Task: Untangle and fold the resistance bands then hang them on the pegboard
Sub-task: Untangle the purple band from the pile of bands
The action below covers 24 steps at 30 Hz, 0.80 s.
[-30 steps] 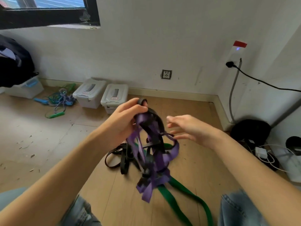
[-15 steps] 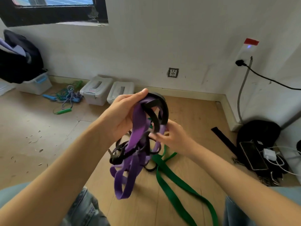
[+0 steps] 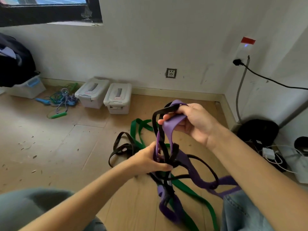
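Note:
A tangle of purple band [image 3: 168, 130] and black band [image 3: 164, 148] hangs between my hands above the wooden floor. My right hand [image 3: 191, 121] is the upper one and grips the top loop of the purple and black bands. Lower down, my left hand [image 3: 150, 160] grips the knotted middle of the tangle. Loose purple and black loops trail down to the floor and over my right knee. A green band [image 3: 139, 129] lies on the floor under the tangle, running back toward me. No pegboard is in view.
Two grey lidded boxes [image 3: 106, 96] stand by the back wall, with a heap of jump ropes [image 3: 61, 100] to their left. A black bag [image 3: 257, 130], chargers and cables [image 3: 273, 155] fill the right corner. A bin with dark clothes [image 3: 18, 75] sits far left.
My hands swapped heights: the right hand rose and took the top loop, the left hand dropped to the tangle's middle. The bundle shifted right and hangs longer.

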Available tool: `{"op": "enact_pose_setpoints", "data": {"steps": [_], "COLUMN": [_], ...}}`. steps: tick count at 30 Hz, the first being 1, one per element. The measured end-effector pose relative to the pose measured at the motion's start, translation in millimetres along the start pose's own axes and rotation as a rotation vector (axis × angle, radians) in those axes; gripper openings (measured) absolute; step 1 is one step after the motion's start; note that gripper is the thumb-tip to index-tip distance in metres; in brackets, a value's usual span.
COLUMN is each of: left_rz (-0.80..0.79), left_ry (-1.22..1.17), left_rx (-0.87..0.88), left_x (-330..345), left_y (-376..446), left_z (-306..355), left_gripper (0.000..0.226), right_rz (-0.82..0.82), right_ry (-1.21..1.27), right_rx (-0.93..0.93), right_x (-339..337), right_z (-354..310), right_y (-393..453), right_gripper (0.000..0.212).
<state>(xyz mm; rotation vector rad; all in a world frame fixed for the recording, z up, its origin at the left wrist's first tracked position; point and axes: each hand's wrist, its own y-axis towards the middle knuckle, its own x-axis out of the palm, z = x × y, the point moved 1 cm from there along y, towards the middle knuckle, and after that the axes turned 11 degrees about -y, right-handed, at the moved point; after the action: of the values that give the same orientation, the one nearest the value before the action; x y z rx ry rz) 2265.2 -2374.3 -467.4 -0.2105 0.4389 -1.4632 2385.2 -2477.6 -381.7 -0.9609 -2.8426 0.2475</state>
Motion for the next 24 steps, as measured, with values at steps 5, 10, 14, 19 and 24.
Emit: {"op": "enact_pose_setpoints", "data": {"steps": [5, 10, 14, 19, 24], "left_rz": [0.283, 0.317, 0.396, 0.304, 0.464], "left_ry": [-0.179, -0.457, -0.680, -0.901, -0.679], "left_rx": [0.159, 0.320, 0.355, 0.287, 0.258], "left_x": [-32.6, -61.5, -77.9, -86.5, -85.7], "left_y": [-2.1, -28.0, -40.7, -41.7, -35.8], "left_z": [31.5, 64.8, 75.4, 82.0, 76.0], "left_gripper": [0.019, 0.024, 0.016, 0.016, 0.021], "right_rz": [0.054, -0.278, -0.482, -0.347, -0.042], "right_ry": [0.053, -0.490, -0.066, -0.650, -0.991], "right_rx": [-0.075, 0.131, 0.055, -0.082, -0.180], "right_x": [-28.1, -19.4, -10.7, 9.1, 7.8], "right_z": [-13.0, 19.2, 19.9, 34.0, 27.3], "right_y": [2.4, -0.1, 1.1, 1.8, 7.0], "right_gripper": [0.015, 0.064, 0.080, 0.061, 0.031]}}
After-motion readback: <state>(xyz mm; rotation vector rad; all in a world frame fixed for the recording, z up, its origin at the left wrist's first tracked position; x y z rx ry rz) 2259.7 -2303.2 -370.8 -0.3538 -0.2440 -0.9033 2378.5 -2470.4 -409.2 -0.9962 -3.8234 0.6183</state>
